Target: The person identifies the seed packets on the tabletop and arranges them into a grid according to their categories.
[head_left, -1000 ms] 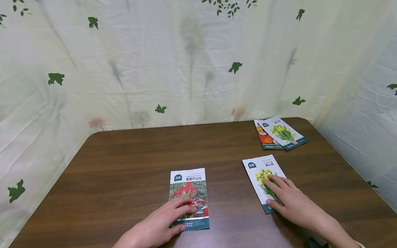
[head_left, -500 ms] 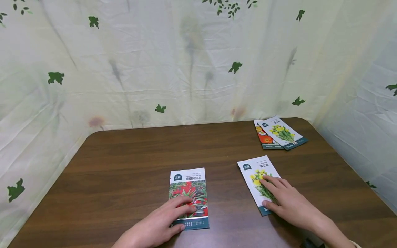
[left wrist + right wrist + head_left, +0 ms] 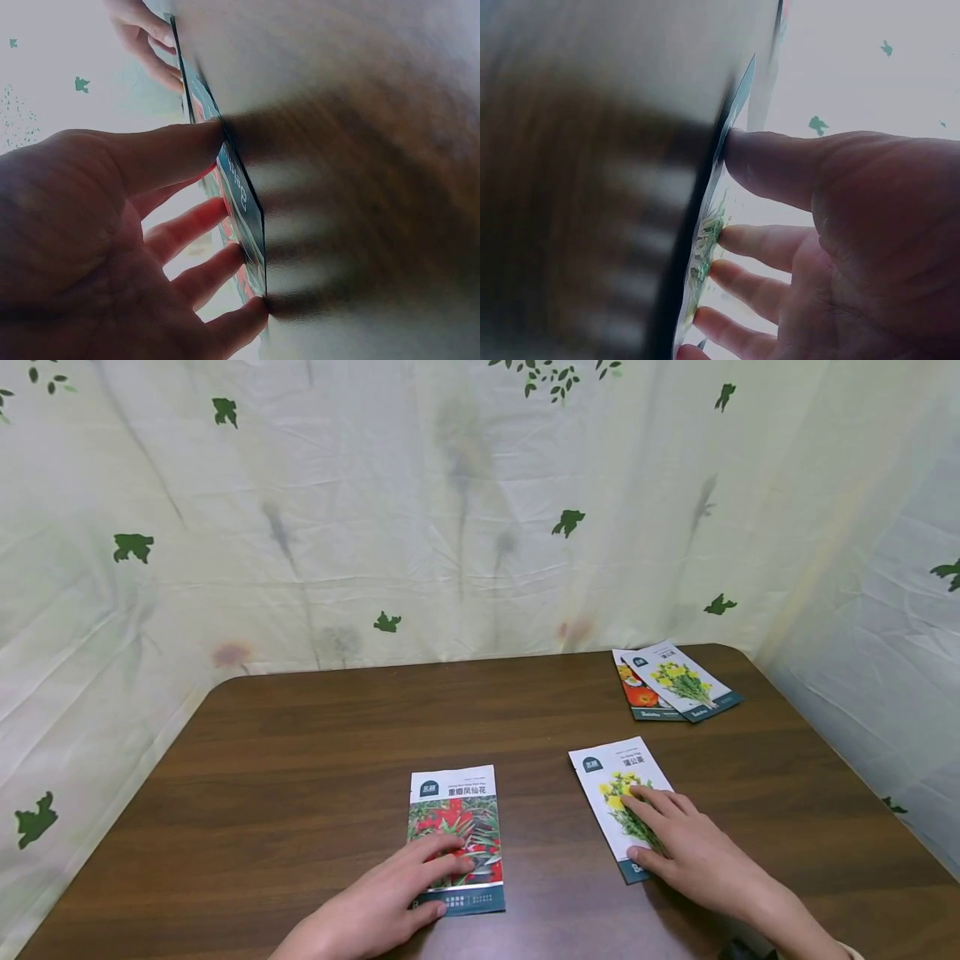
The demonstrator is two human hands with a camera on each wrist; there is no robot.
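A seed packet with red flowers (image 3: pixel 453 813) lies flat near the front middle of the table, its lower edge a dark teal band. My left hand (image 3: pixel 375 897) rests on its lower half, fingertips spread over the picture and thumb at the bottom edge; the left wrist view shows these fingertips touching the packet (image 3: pixel 241 196). To the right, a white seed packet with yellow flowers (image 3: pixel 604 787) lies slanted. Relaxed fingers of my right hand (image 3: pixel 701 856) touch its face, hiding the lower right part. In the right wrist view, thumb and fingertips press on this packet (image 3: pixel 703 251).
At the back right corner of the brown wooden table (image 3: pixel 300 752), another yellow-flower packet (image 3: pixel 684 683) overlaps an orange-flower packet (image 3: pixel 639 695). A pale curtain with green leaf shapes (image 3: pixel 337 527) hangs behind the table and along its sides.
My right hand and the yellow-flower packet under it have slid left and slightly toward me, closer to the red-flower packet. My left hand and its packet have stayed in place.
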